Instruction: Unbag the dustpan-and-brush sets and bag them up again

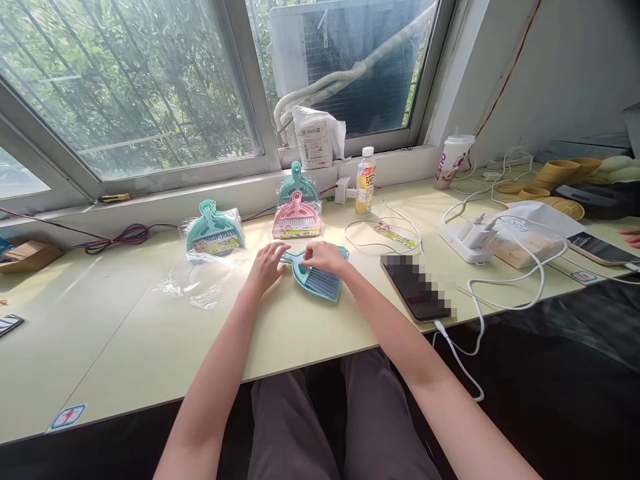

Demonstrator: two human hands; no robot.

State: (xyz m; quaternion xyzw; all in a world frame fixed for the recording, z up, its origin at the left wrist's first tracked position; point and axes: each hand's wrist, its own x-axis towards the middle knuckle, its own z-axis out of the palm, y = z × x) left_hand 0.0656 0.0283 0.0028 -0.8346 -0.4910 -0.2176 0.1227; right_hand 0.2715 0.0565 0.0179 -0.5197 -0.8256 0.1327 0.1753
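A turquoise dustpan [327, 297] lies on the table in front of me, with a small brush [323, 283] nested in it, grey-blue bristles to the right. My left hand [269, 268] has its fingers curled about the end of the handle. With fingertips pinched together, my right hand [324, 257] is over the upper part of the brush and hides some of it. Just behind sits a pink dustpan set [297, 217] in clear wrap, and a wrapped turquoise set [296, 181] stands at its back. Another turquoise set [214, 230] is at the left beside crumpled clear plastic [195, 283].
Right of my hands lie a phone [415, 287], a printed label strip [395, 235] and looped white cables [483, 310] from a power strip [465, 243]. A drink bottle [366, 181] and a cup [453, 162] stand behind. Part of another person's hand [633, 237] shows far right.
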